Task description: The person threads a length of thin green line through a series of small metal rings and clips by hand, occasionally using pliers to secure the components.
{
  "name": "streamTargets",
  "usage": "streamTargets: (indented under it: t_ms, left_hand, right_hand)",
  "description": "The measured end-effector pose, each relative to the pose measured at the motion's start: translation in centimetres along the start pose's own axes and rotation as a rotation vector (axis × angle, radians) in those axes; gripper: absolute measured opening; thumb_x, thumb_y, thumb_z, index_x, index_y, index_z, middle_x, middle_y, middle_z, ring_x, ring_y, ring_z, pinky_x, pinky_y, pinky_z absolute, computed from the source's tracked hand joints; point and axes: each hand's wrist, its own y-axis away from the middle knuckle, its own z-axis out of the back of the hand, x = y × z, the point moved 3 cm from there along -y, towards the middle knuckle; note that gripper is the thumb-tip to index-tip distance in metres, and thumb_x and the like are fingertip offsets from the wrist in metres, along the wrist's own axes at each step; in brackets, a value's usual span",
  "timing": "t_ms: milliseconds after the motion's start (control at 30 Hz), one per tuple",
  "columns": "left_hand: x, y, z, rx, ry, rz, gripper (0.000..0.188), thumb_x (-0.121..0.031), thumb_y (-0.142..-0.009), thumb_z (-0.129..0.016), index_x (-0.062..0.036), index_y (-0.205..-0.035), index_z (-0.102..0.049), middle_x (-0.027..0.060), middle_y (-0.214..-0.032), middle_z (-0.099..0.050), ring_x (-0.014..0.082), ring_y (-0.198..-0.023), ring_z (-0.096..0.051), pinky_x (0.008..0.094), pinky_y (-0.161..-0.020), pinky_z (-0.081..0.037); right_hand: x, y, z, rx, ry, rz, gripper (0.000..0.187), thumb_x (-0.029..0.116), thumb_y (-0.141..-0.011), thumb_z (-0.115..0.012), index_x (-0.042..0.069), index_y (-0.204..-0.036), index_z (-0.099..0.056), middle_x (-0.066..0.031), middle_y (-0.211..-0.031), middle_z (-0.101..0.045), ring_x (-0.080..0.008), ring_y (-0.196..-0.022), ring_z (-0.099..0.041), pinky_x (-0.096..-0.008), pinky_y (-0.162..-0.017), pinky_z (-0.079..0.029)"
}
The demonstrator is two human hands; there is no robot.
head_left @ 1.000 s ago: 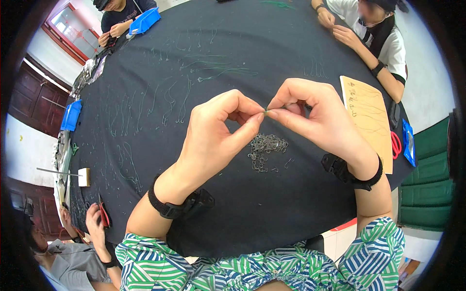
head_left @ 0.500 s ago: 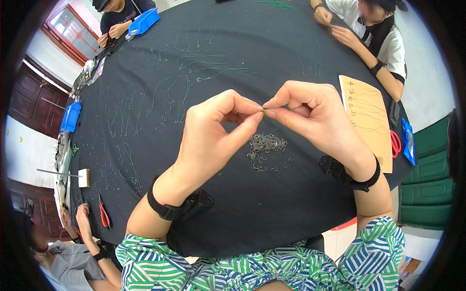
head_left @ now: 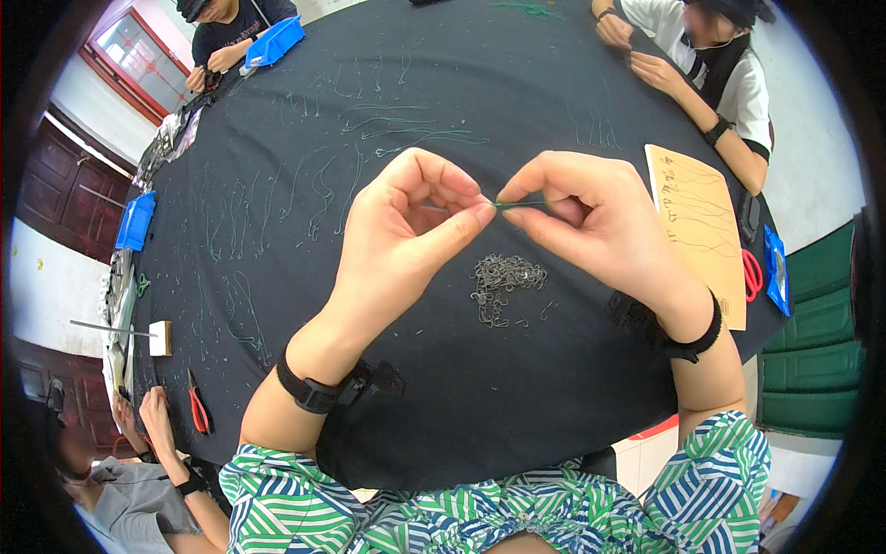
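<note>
Your left hand (head_left: 406, 231) and right hand (head_left: 591, 222) pinch the thin green thread (head_left: 506, 204) tight between fingertips, taut for control. The hook pile (head_left: 503, 282) waits just below, within reach.

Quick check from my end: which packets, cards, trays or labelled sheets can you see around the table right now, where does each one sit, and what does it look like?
Tan card sheet: right of the right hand, long rectangle with thin strands laid across it.
Blue packet: right table edge beside the red scissors, small, flat.
Blue tray: far left, before a seated person, rectangular.
Second blue tray: left edge, rectangular.
No screens or signs.
</note>
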Motion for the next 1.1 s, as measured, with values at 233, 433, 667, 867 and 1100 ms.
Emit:
streamTargets:
  t_ms: [233, 433, 667, 867, 1100]
  left_hand:
    - [-0.5, 0.1, -0.1, -0.077, -0.292, -0.22, 0.013, 0.0, -0.083, -0.072, -0.0022, -0.091, -0.061, 0.0036, -0.085, -0.068, 0.0093, -0.079, -0.065, 0.0243, -0.074, -0.054]
    - [-1.0, 0.3, -0.5, -0.076, -0.405, -0.307, 0.015, 0.002, -0.081, -0.073, -0.001, -0.091, -0.061, 0.0047, -0.084, -0.068, 0.0111, -0.078, -0.067, 0.0251, -0.072, -0.054]
    - [-1.7, 0.6, -0.7, -0.015, -0.466, -0.227, 0.017, 0.002, -0.086, -0.071, -0.002, -0.096, -0.057, 0.0046, -0.092, -0.068, 0.0097, -0.088, -0.065, 0.0236, -0.078, -0.052]
    - [-0.8, 0.3, -0.4, 0.049, -0.098, -0.037, 0.019, -0.012, -0.098, -0.06, -0.0002, -0.112, -0.063, 0.0053, -0.103, -0.067, 0.0081, -0.098, -0.061, 0.0236, -0.084, -0.048]
    - [0.7, 0.4, -1.2, 0.136, 0.194, 0.098, 0.015, -0.012, -0.096, -0.063, -0.0014, -0.105, -0.068, 0.0079, -0.099, -0.071, 0.0158, -0.095, -0.067, 0.0281, -0.087, -0.05]
  right_hand:
    - [1.0, 0.1, 0.4, -0.095, 0.082, 0.014, 0.021, 0.012, -0.081, -0.072, 0.006, -0.099, -0.063, -0.0072, -0.09, -0.062, -0.0175, -0.06, -0.061, -0.0313, -0.056, -0.049]
    - [1.4, 0.4, -0.4, -0.123, 0.242, 0.169, 0.015, 0.004, -0.076, -0.074, 0.006, -0.089, -0.068, -0.0042, -0.078, -0.057, -0.0137, -0.059, -0.054, -0.0278, -0.051, -0.041]
    - [1.7, 0.7, -0.4, -0.141, 0.364, 0.252, 0.011, 0.003, -0.076, -0.073, 0.005, -0.084, -0.067, -0.0065, -0.071, -0.052, -0.0204, -0.058, -0.057, -0.0317, -0.051, -0.042]
    - [0.7, 0.2, 0.2, -0.125, -0.139, 0.006, 0.008, 0.004, -0.085, -0.072, 0.001, -0.092, -0.069, 0.0058, -0.07, -0.046, -0.0021, -0.061, -0.039, -0.0184, -0.058, -0.031]
    - [-0.4, 0.0, -0.6, -0.015, -0.731, -0.222, 0.016, 0.012, -0.094, -0.065, -0.001, -0.103, -0.066, -0.0026, -0.093, -0.069, -0.0067, -0.082, -0.064, -0.0219, -0.076, -0.052]
